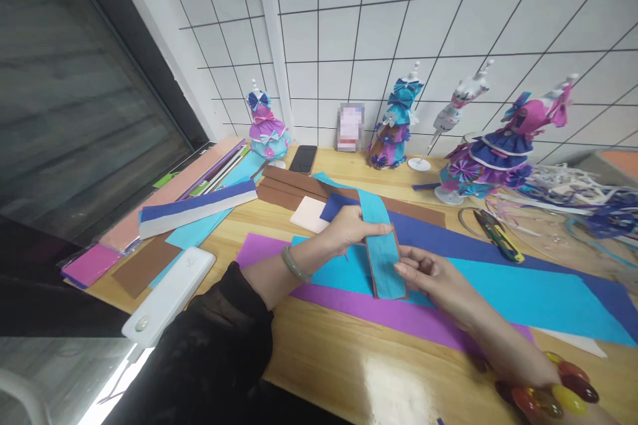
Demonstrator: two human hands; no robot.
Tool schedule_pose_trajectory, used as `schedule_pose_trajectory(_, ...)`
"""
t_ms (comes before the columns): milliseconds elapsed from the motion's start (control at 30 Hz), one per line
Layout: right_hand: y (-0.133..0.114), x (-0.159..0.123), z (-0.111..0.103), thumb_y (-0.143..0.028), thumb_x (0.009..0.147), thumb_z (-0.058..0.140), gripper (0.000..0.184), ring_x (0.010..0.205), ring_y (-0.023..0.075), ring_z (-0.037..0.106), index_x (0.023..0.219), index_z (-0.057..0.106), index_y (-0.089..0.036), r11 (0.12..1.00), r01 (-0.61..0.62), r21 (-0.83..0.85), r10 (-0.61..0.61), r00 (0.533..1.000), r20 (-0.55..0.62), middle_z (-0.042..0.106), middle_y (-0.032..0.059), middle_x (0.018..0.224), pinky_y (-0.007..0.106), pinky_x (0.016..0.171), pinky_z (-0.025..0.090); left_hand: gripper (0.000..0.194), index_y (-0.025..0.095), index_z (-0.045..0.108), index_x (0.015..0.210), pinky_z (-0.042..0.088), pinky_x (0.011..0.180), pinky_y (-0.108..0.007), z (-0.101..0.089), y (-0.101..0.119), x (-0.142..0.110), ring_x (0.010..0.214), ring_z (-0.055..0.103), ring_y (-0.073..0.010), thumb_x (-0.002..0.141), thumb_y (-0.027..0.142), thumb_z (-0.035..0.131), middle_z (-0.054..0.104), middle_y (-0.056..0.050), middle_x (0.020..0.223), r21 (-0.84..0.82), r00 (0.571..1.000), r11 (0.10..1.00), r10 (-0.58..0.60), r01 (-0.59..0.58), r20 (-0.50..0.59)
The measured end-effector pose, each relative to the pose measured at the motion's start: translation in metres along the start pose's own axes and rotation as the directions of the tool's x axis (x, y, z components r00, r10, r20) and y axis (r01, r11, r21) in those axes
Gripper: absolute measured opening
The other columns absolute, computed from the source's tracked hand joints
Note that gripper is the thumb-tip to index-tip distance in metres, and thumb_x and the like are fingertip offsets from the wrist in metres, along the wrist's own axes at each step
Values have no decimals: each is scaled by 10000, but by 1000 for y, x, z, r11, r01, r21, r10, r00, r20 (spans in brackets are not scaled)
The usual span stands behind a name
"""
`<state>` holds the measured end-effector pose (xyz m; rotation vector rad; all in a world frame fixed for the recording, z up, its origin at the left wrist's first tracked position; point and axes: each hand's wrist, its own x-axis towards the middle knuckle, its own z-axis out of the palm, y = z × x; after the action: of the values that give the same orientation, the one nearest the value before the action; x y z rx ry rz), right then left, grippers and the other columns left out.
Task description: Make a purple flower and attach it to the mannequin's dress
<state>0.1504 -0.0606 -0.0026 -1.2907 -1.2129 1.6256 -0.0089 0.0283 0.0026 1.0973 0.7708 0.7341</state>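
Blue paper, backed by brown, is what both hands hold: in the head view, the blue strip (pixel 387 265) is held up above the table (pixel 319 362), with a brown strip (pixel 370 270) showing as a thin border along its edges. The left hand (pixel 350 227) pinches it higher up, thumb laid across the front; the right hand (pixel 429 272) has a narrow hold on the right edge, thumb in front, while how far its fingers reach behind is hidden. Below lie a blue sheet (pixel 508 289), a purple sheet (pixel 349 305) and a navy sheet (pixel 438 239), overlapping. The likeliest fault is the two layers sliding out of line, should either pinch loosen while the edges are being evened. Pressing too hard with the left thumb could crease the blue face, and uneven pulling could skew the strip. The loose sheets could shift if a forearm drags over them. The cutter (pixel 498 236) lies beyond the right hand, so a careless reach that way might knock it.
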Motion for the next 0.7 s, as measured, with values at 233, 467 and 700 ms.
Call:
schedule_pose_trajectory(233, 4, -1, 2, -424, 641, 696, 251, 503, 105, 543, 669, 629, -184, 997, -72, 30, 73, 996, -56, 633, -13, 590, 242, 533, 437, 348, 99, 639, 746, 456, 674, -294, 9, -6, -5, 704, 585, -162, 527, 339, 762, 651, -79, 783, 90, 996, 994, 52, -58, 73)
schedule_pose_trajectory(467, -1, 0, 2, -402, 640, 705, 239, 481, 103, 539, 742, 662, -189, 989, -67, 129, 81, 991, -102, 641, -9, 596, 229, 489, 429, 383, 134, 631, 853, 435, 647, -258, 12, -2, -11, 710, 574, -136, 642, 452, 666, 639, -67, 840, -38, 994, 999, -28, 32, 102)
schedule_pose_trajectory(700, 3, 5, -3, -387, 635, 712, 283, 491, 114, 558, 852, 681, -208, 978, -2, 207, 38, 985, -170, 653, -16, 603, 252, 523, 466, 357, 133, 647, 862, 423, 773, -303, 20, -16, -11, 777, 578, -145, 616, 383, 715, 648, -72, 846, -215, 975, 962, -131, 168, 179)
